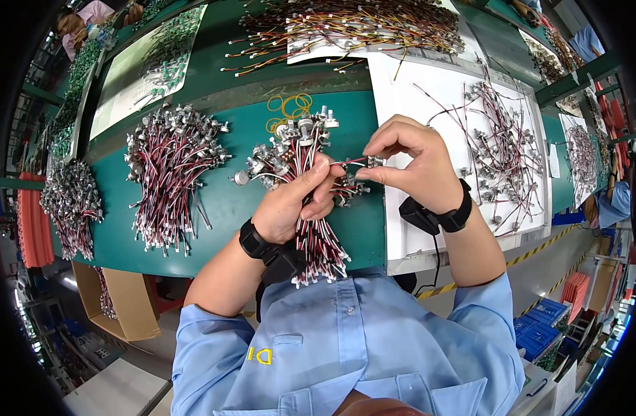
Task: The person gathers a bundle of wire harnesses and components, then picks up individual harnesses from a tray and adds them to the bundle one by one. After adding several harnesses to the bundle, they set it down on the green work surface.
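Left hand (294,204) gripped a fat bundle of red-black wired sensors (305,187) mid-frame, while right hand (408,163) pinched one wired sensor (365,161) at the bundle's top; loose pile (169,173) sat left.

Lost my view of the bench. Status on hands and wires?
Left hand shut on wire bundle. Right hand pinching single wire piece beside the bundle. Rubber bands behind, nothing blocking.

Brown cardboard box (127,301) sitting under the green table's (228,201) near-left edge; blue plastic crates (540,333) stacking right of it, on the floor.
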The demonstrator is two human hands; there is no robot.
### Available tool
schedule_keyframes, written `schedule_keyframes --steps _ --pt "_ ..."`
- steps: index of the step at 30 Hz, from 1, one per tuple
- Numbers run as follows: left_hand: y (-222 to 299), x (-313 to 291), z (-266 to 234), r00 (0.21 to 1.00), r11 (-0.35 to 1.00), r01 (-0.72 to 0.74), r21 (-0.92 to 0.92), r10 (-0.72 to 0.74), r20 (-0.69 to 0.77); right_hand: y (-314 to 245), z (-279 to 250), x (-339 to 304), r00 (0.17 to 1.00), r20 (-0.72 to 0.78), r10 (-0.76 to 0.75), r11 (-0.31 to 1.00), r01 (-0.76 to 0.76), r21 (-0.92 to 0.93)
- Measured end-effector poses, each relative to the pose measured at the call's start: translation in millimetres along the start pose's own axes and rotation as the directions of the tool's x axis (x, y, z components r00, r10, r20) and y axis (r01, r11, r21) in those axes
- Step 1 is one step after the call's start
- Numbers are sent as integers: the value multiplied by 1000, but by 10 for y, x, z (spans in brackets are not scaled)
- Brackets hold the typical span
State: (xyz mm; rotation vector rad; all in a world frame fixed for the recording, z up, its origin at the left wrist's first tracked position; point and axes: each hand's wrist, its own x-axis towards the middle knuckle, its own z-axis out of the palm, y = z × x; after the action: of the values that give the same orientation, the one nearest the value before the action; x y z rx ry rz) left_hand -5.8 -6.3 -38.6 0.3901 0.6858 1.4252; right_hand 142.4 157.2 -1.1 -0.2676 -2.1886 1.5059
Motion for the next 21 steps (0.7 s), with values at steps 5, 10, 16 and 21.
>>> schedule_keyframes --steps 5,10,16,21 --pt "35 7 188 971 996 -64 64 77 -226 -82 -216 13 885 418 207 977 -162 -141" --pt "-27 4 68 997 990 -48 135 55 -48 -82 -131 24 919 260 298 952 -307 -6" --pt "-57 -3 45 994 974 50 220 -70 82 -3 101 28 955 14 296 897 -283 339" --pt "-24 -7 99 1000 995 6 103 -6 4 29 -6 15 968 123 217 894 -248 374"
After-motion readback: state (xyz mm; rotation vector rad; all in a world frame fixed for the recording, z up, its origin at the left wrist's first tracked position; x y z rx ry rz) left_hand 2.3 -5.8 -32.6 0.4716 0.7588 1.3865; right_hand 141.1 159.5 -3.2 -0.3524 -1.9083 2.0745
